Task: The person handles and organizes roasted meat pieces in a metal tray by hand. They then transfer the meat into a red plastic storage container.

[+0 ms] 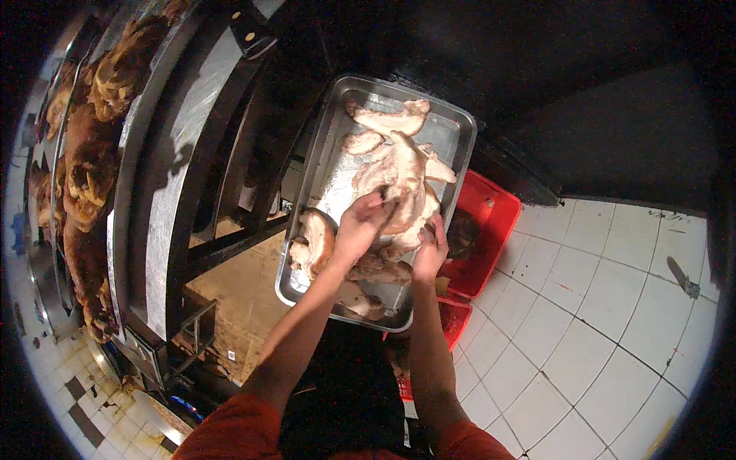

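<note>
A rectangular metal tray [322, 190] lies before me with several pale pieces of meat in it. My left hand [363, 225] pinches the near end of a long piece of meat [407, 167] in the middle of the tray. At the tray's right side, my right hand [431, 250] has its fingers curled by the edge of the meat; its grip is partly hidden. A curved slab of meat [398, 122] rests at the far end. Another thick slab [317, 238] leans against the left wall, and darker pieces [359, 302] lie under my forearms.
On the left, browned roasted meat [89, 172] lies along a metal counter. A knife with a black riveted handle [251, 31] is at the top. Red plastic crates [489, 230] stand below the tray's right side, on white floor tiles [586, 287]. A dark panel [621, 126] rises beyond.
</note>
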Action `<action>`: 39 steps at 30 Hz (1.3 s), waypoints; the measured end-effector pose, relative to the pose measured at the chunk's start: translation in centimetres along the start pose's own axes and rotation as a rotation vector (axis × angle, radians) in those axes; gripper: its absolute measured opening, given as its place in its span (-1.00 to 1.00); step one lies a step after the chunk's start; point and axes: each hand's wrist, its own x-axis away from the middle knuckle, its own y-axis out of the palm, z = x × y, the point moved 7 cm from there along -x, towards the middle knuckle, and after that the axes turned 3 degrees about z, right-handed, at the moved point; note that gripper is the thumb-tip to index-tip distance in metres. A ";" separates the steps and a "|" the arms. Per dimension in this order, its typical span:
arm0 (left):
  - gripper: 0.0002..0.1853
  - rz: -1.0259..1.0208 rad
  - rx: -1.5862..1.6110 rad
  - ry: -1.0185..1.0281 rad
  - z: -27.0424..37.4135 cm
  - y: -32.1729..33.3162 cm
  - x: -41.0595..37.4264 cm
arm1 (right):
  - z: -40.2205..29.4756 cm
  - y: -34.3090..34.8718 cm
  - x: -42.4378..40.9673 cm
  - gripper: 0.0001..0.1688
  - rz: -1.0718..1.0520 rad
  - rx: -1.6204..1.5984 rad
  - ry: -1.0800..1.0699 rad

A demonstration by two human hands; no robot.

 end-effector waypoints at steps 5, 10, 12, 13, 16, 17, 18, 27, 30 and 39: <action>-0.41 0.170 -0.410 0.109 -4.2 -4.0 -0.8 | 0.3 -0.1 -1.8 -0.47 -0.174 0.344 0.024; -0.35 0.165 -0.563 0.210 -5.0 -4.8 -0.9 | -2.7 3.3 -4.1 -0.40 -0.269 0.679 -0.166; -0.34 0.144 -0.604 0.243 -5.1 -4.9 -1.4 | -3.1 5.0 -4.9 -0.40 -0.399 0.768 -0.059; -0.35 0.133 -0.590 0.217 -5.2 -5.2 -1.5 | -3.4 5.9 -5.1 -0.39 -0.469 0.810 -0.007; -0.35 0.113 -0.542 0.171 -5.3 -5.1 -1.8 | -3.9 7.1 -4.9 -0.38 -0.522 0.898 -0.071; -0.35 0.124 -0.537 0.174 -5.3 -5.2 -1.5 | -3.5 7.2 -4.8 -0.35 -0.527 0.834 -0.087; -0.35 0.143 -0.534 0.171 -5.4 -5.7 -1.2 | -3.6 7.3 -3.4 -0.32 -0.518 0.886 -0.014; -0.42 0.185 -0.697 0.178 -1.1 -3.7 1.2 | 0.1 5.8 -4.9 -0.33 -0.376 0.904 0.039; -0.37 0.128 -0.759 0.272 -0.2 -2.8 -0.1 | 2.2 5.3 -7.5 -0.40 -0.441 0.989 -0.042; -0.05 0.150 -1.105 0.281 1.4 -1.0 -3.1 | 3.6 5.7 -8.5 -0.55 -0.448 0.599 0.140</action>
